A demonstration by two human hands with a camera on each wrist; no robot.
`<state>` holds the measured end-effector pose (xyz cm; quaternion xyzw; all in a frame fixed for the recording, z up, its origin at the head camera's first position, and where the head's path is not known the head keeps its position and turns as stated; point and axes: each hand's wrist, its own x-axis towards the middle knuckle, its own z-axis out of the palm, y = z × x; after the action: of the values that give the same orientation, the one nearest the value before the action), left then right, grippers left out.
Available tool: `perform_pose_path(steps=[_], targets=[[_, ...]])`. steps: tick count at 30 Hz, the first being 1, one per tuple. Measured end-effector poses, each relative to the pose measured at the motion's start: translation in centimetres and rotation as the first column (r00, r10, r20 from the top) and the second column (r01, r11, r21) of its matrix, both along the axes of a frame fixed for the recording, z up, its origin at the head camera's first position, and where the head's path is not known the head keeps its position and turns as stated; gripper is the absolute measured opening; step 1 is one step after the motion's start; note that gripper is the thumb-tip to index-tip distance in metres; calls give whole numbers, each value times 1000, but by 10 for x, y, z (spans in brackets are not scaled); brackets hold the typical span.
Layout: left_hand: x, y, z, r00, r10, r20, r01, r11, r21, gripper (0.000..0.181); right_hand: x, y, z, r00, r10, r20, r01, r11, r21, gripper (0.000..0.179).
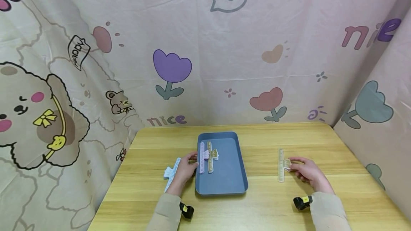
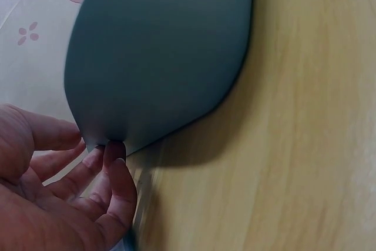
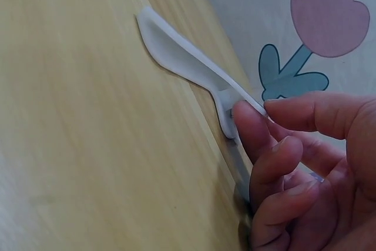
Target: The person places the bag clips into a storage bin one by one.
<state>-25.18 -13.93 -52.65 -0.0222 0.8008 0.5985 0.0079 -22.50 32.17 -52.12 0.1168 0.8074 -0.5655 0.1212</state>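
Observation:
A blue-grey tray (image 1: 224, 179) stands on the table, with a lilac long-jawed clip (image 1: 202, 158) and an olive-yellow clip (image 1: 210, 158) lying side by side along its left part. My left hand (image 1: 185, 170) grips the tray's left edge; in the left wrist view its fingertips meet at the tray wall (image 2: 158, 57). Beneath and beside that wrist lies a pale blue clip (image 1: 171, 174), partly hidden by the arm. Off to the right, my right hand (image 1: 308, 172) pinches a pale yellow clip (image 1: 281, 167) by its short handle, thumb and finger on either side, with its long bar pointing away from the palm (image 3: 182, 54).
The wooden table (image 1: 263, 202) ends at a printed curtain (image 1: 205, 92) behind and at both sides. Black wrist cameras (image 1: 187, 210) sit at both cuffs. Between the tray and the right-hand clip lies a stretch of bare wood.

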Motion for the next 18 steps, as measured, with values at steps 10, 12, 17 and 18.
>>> perform_pose_path(steps=[10, 12, 17, 18], targets=[[-1, -1, -2, 1000, -12, -12, 12, 1000, -4, 45, -1, -1, -1, 1000, -13, -9, 12, 1000, -27, 54], [-1, 0, -1, 1000, -11, -4, 11, 1000, -6, 45, -1, -2, 0, 1000, -7, -20, 6, 999, -33, 53], [-1, -1, -1, 1000, -5, 11, 5, 1000, -1, 45, -3, -7, 3, 999, 5, -45, -7, 999, -44, 53], [-1, -1, -1, 1000, -4, 11, 4, 1000, 1, 46, -3, -8, 4, 999, 5, -47, -7, 999, -47, 52]])
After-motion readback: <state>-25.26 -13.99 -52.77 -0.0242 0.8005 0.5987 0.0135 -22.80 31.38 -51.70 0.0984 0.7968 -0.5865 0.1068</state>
